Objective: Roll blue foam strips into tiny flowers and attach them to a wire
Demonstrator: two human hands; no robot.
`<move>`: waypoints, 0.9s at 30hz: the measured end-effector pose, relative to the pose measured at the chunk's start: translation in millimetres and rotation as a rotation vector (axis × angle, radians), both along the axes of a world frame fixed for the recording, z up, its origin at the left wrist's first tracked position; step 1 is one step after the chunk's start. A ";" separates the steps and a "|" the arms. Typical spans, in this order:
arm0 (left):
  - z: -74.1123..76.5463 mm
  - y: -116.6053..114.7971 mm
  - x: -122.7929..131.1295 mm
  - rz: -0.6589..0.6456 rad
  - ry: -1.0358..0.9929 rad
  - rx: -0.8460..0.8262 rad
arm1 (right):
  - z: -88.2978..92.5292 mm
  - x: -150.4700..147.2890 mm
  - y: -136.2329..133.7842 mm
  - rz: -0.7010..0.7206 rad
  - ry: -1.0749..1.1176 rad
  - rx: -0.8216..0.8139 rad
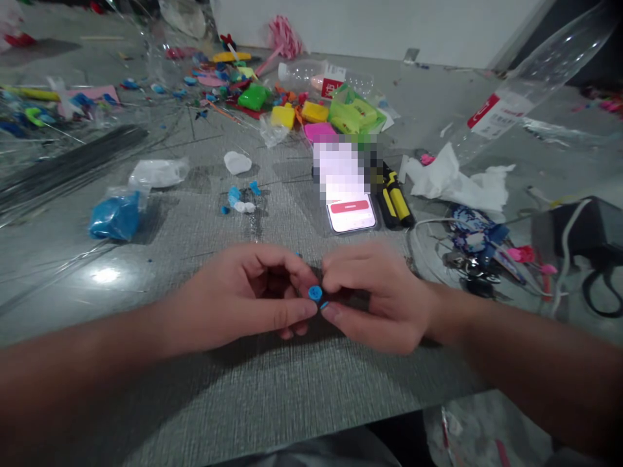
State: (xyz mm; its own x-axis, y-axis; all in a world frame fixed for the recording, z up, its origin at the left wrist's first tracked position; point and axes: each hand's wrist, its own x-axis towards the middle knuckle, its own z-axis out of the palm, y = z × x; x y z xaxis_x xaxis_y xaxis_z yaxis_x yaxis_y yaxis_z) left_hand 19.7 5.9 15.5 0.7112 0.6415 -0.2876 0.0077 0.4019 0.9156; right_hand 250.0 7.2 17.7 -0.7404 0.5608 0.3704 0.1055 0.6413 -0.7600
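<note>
My left hand [263, 292] pinches a small round blue piece of what looks like modelling clay [315, 294] between thumb and fingertips. Close against it, my right hand [379, 295] has its thumb and bent forefinger together, with a thin blue clay bit [324, 305] at the thumb tip. Beyond my left hand lies a curved blue-and-white clay piece [235, 196], with a little blue clay ball [224, 210] beside it. A white clay lump [237, 162] sits farther back. Blue clay in a clear bag [114, 215] rests at the left.
A lit phone [353, 217] and black-and-yellow-handled tools [396, 198] lie just beyond my hands. Crumpled tissue [457, 178], a plastic bottle [516, 104], cables and a black adapter [591, 230] crowd the right. Colourful clay packs [282, 117] are scattered at the back.
</note>
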 end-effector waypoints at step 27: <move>4.8 -3.7 0.1 0.007 0.016 0.096 | -1.3 0.4 -1.5 0.046 -0.003 0.023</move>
